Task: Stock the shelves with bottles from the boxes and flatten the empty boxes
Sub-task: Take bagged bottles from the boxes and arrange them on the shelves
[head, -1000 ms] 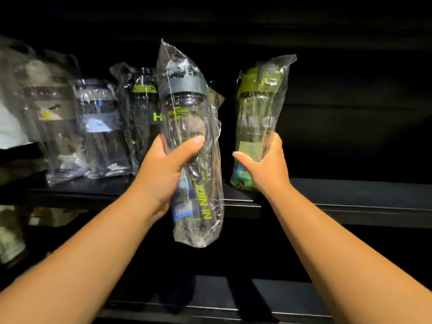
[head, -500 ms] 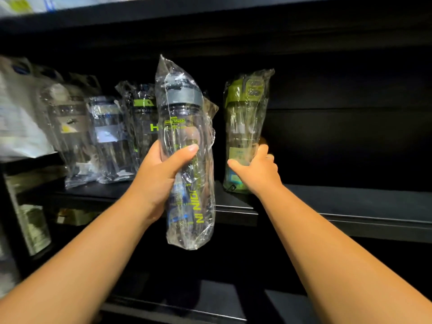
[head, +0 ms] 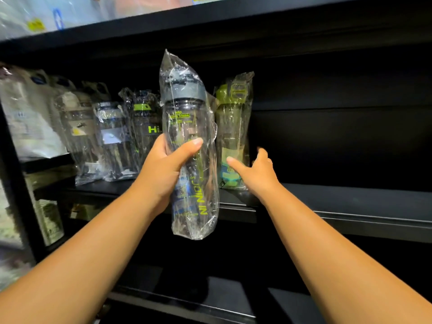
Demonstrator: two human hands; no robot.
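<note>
While left hand (head: 163, 174) grips grey-capped bottle (head: 184, 118), right hand (head: 254, 170) has opened.

Our left hand (head: 163, 169) holds a wrapped grey-lidded clear bottle (head: 184, 118) upright before the black shelf (head: 350, 202); a wrapped green-lidded bottle (head: 233, 127) stands on it just beside our right hand (head: 257, 171).
</note>
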